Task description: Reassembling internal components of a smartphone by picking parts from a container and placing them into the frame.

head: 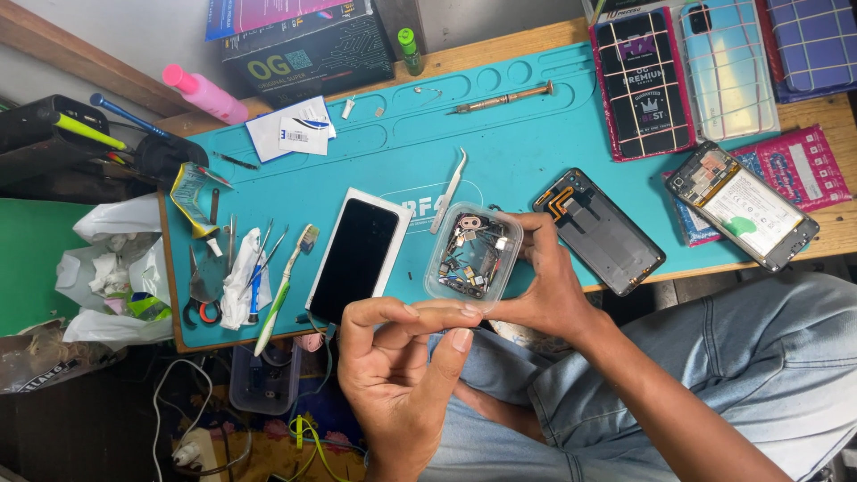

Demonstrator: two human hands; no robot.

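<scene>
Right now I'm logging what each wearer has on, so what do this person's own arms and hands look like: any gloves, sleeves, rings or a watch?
Both are bare: the left hand and right hand show no gloves, rings or watch, and no sleeve covers either forearm. The fingers have short nails.

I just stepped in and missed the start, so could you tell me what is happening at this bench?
A person sits at a teal work mat with phone parts laid out on it. Their right hand holds a small clear plastic tub of tiny loose components at the mat's front edge, while the left hand is raised just below it with fingertips pinched together; whether it holds anything is too small to tell. Beside the tub lie a black phone screen, tweezers and an opened phone frame.
</scene>
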